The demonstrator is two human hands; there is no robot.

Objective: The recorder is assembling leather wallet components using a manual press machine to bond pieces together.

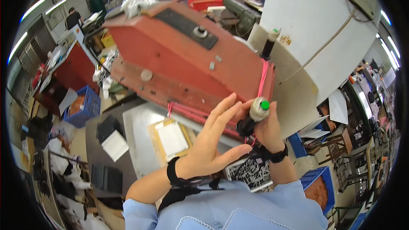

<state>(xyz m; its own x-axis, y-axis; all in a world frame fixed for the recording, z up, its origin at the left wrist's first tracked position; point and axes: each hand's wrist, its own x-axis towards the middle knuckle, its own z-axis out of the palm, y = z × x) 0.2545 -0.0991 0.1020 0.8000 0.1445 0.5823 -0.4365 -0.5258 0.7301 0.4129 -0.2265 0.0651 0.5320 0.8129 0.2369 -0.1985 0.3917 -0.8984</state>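
Observation:
My right hand (269,133) is closed round a machine handle (260,110) with a black grip, a pale wrapped top and a green button at its end. To the left of the handle, my left hand (208,147) is spread with its fingers stretched out and nothing in it. Both handles belong to a large red press (183,61); the second handle (269,46) stands farther off, also topped in green. Pink cord (263,79) runs between the two, and more of it stretches along the press's near edge. Part of my right fingers is hidden behind the handle.
Left of my hands, a yellow-edged board (155,145) bearing white pads lies on a metal plate (135,138). A white square sheet (115,146) rests beside black pieces. Below my right hand sits a tray of grey scraps (251,172). Blue crates (326,179) stand at lower right and left.

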